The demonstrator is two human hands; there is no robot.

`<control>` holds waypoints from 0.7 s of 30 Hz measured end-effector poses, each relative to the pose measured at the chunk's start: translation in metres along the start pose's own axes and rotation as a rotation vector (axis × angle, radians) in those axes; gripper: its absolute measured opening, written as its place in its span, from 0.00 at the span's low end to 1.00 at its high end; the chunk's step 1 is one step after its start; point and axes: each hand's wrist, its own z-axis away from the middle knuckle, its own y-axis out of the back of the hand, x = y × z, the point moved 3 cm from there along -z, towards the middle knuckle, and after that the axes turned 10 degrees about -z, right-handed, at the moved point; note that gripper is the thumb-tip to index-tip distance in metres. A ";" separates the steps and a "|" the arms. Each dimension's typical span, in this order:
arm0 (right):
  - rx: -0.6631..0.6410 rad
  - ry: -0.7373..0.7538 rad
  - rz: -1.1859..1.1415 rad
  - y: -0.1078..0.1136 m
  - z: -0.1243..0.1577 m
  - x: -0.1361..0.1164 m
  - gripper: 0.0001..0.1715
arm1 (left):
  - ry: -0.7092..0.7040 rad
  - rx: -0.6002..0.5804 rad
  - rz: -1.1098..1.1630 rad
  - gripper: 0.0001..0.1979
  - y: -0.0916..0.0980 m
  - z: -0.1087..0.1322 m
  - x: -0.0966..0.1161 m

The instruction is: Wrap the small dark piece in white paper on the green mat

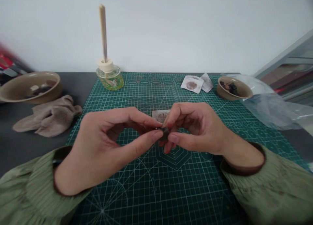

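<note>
Dark chunk (165,133), small, matte, mid-view, pinched by L hand (97,142) & R hand (207,130), thumbs + fingers. Fingertips hide most; exact shape unclear. Pale sachet (158,115) at 12 o'clk, part covered. Green cutting mat (110,192) below; bowl (223,94) at 2, white wall (171,29) at 12.

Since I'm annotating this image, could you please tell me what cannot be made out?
Head view:
Dark piece: partly covered by left hand and right hand.
Nearest packet: partly hidden by both hands.
Right bowl: contents too small to identify.
Right sleeve: cut off by the edge.
</note>
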 end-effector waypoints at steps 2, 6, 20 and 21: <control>0.014 -0.011 -0.003 0.000 -0.001 0.000 0.20 | 0.054 -0.032 0.055 0.07 -0.002 -0.004 0.001; 0.035 -0.026 -0.026 -0.002 -0.001 0.000 0.19 | 0.100 -0.098 0.151 0.08 -0.007 -0.007 -0.001; 0.046 -0.056 0.007 -0.001 0.002 0.000 0.17 | 0.120 -0.127 0.219 0.11 -0.008 -0.005 -0.004; 0.043 -0.058 0.001 -0.002 0.002 0.000 0.17 | 0.127 -0.131 0.225 0.11 -0.008 -0.005 -0.004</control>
